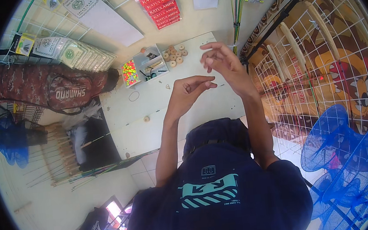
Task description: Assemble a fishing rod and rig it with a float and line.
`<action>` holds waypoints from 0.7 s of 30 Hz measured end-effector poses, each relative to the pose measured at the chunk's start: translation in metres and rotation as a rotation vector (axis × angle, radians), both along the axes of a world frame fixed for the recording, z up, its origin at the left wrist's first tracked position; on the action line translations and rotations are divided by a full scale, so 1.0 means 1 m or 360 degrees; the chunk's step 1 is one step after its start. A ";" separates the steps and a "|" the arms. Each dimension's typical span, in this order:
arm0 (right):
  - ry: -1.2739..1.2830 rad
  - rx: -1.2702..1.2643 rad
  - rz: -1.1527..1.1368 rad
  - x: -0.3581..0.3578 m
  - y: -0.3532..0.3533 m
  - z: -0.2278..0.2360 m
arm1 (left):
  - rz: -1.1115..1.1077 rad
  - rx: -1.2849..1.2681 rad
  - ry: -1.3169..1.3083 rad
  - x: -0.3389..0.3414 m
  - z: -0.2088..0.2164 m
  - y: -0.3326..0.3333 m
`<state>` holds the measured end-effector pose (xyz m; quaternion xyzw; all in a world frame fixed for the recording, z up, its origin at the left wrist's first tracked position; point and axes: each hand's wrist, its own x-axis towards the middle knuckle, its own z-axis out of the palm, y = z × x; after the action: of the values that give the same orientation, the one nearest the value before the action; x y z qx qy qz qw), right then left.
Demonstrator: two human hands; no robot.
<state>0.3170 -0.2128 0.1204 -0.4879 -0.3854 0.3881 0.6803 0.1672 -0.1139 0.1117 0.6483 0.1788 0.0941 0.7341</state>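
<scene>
Over the white tabletop point(126, 131), my left hand point(186, 96) is closed, its thumb and fingers brought together in a pinch. Whatever lies between those fingertips is too small to make out. Slightly higher and to the right is my right hand point(228, 67), apart from the left. Its upper fingers stick out while thumb and forefinger curl toward each other; anything thin between them cannot be seen. Beyond the hands lies a cluster of round wooden discs point(174, 55). Left of it stands a sectioned white box point(159, 76), with bright small beads point(130, 71) in one section.
A single wooden disc point(146, 118) and a thin loop point(134, 96) lie on the tabletop. A camouflage bag point(50, 89) hangs left. On the right are a white wire grid point(316, 72) and blue nets point(340, 154). Red packets point(159, 7) hang on the back wall.
</scene>
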 end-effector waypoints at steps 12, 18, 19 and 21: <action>0.0041 -0.0152 0.0377 -0.004 -0.020 -0.083 | 0.0541 -0.0153 -0.0365 -0.006 0.025 0.027; -0.0101 -0.0374 0.0254 0.022 -0.031 -0.104 | 0.0881 -0.0093 -0.0590 -0.035 0.042 0.057; -0.0104 -0.0372 0.0261 0.025 -0.031 -0.103 | 0.0946 -0.0060 -0.0609 -0.043 0.046 0.061; -0.0182 -0.0380 0.0167 0.035 -0.034 -0.108 | 0.0994 -0.0100 -0.0712 -0.056 0.044 0.073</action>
<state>0.3520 -0.2464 0.0128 -0.5659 -0.3995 0.4379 0.5731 0.1115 -0.0413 0.1557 0.5033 0.2058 0.4469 0.7103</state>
